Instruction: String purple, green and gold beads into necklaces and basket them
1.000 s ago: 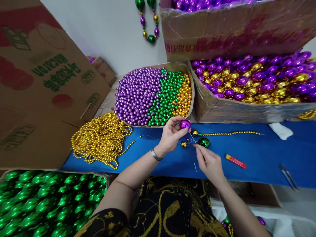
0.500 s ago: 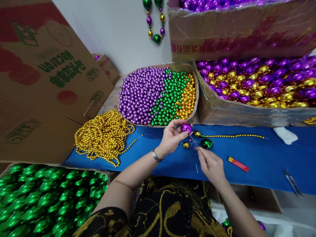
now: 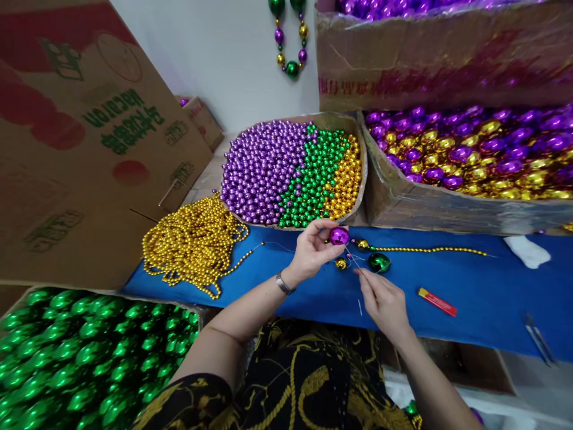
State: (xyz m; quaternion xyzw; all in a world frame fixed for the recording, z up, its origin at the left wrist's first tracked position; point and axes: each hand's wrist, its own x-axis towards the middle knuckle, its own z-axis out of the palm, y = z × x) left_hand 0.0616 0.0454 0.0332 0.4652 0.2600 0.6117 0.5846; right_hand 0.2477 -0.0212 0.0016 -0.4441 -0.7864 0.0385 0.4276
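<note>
My left hand (image 3: 312, 249) is closed, with a large shiny purple bead (image 3: 339, 236) between thumb and fingers. From the bead's lower side, a thin needle (image 3: 354, 258) slants down to my right hand (image 3: 384, 297), which pinches its lower end. Close around the hands on the blue cloth lie a gold bead (image 3: 341, 264), a second gold bead (image 3: 362, 244) and a big green bead (image 3: 379, 262), with thin thread among them. A strand of small gold beads (image 3: 432, 249) runs off to the right. The needle's tip is too small to make out.
Behind the hands stands a box of small purple, green and gold beads (image 3: 286, 173). A pile of gold bead strands (image 3: 190, 245) lies left. Larger boxes (image 3: 447, 212) rise at right. A red-and-yellow packet (image 3: 437, 302), tweezers (image 3: 538, 339) and a white cloth (image 3: 528, 251) lie on the blue cloth (image 3: 483, 298).
The view has swung slightly left, so the surroundings sit farther right. Both hands keep nearly the same pose, with the purple bead and needle still held.
</note>
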